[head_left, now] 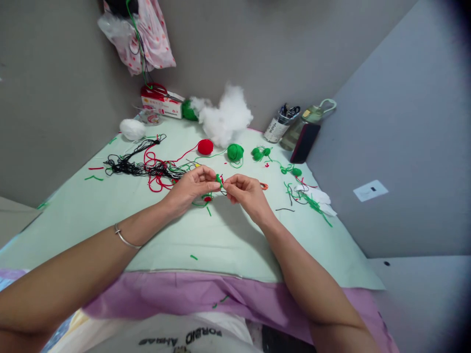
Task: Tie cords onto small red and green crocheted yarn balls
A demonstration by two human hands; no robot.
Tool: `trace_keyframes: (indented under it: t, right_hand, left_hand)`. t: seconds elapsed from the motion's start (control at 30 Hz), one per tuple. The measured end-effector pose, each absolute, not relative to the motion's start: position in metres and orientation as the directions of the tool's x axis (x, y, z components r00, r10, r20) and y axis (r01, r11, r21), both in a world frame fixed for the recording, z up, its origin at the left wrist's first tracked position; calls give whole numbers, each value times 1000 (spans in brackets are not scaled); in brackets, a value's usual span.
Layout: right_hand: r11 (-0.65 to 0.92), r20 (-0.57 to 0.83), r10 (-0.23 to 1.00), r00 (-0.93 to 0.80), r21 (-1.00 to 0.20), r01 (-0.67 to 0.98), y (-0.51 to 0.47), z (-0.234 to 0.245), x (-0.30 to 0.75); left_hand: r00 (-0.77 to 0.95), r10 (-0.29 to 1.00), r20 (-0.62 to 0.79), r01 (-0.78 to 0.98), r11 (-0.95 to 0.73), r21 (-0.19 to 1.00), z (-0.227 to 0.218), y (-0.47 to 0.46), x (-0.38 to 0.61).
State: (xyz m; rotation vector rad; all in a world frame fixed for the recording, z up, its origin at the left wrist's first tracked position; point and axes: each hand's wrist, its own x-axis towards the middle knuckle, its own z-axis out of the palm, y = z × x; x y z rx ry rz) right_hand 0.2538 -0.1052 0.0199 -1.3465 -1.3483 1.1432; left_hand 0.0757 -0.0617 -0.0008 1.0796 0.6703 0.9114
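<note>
Above the middle of the table, my left hand (193, 189) pinches a small green and red crochet piece (219, 180) between thumb and fingers. My right hand (245, 191) is closed beside it, its thumb and forefinger pressed together at the piece's right edge. A short black strand (223, 193) loops below these fingertips. Whatever the right fingers grip is too small to make out. An orange end with a hole (264, 186) shows behind the right hand; whether it is held or lying there, I cannot tell. Under the left fingers lies another small red and green piece (207, 198).
Tangled black yarn (136, 166) and loose red yarn (154, 181) lie left. Behind are a red ball (205, 146), a green ball (235, 152) and white stuffing (226, 117). Scissors (154, 90) rest on a box. Right: yarn scraps (312, 201), a phone (305, 143), a bottle (292, 132).
</note>
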Motion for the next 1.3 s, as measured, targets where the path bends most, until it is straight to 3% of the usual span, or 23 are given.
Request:
trace_keyframes:
  t: [0.2,0.37,0.43,0.67,1.0,1.13,1.3]
  right_hand:
    - [4,-2,1000,-27,-977,214,-108,20,254]
    - [199,241,970,45,-883,426,-110,21,259]
    - [225,269,963,38,-869,442,-112,22,259]
    - [162,160,986,-45,-858,487,-116,24,255]
    - [132,125,991,-50,-833,537,-115,22,256]
    - [104,88,995,-55,-822,560,-115,22,255]
    - [78,56,997,-57,-833,547,-113,21,254]
  left_hand:
    - [470,883,4,-309,160,938,-2,-63,77]
    - [442,897,13,-322,146,935,-5,-60,76]
    - [427,904,17,-309,128,942,-7,-59,76]
    - [422,906,44,-252,71,965,-8,-58,75]
    - [407,910,84,-177,-12,984,-7,-58,75]
    - [367,916,164,-69,-149,986,-5,-60,75]
    - [320,847,426,90,-474,876,-5,-65,75]
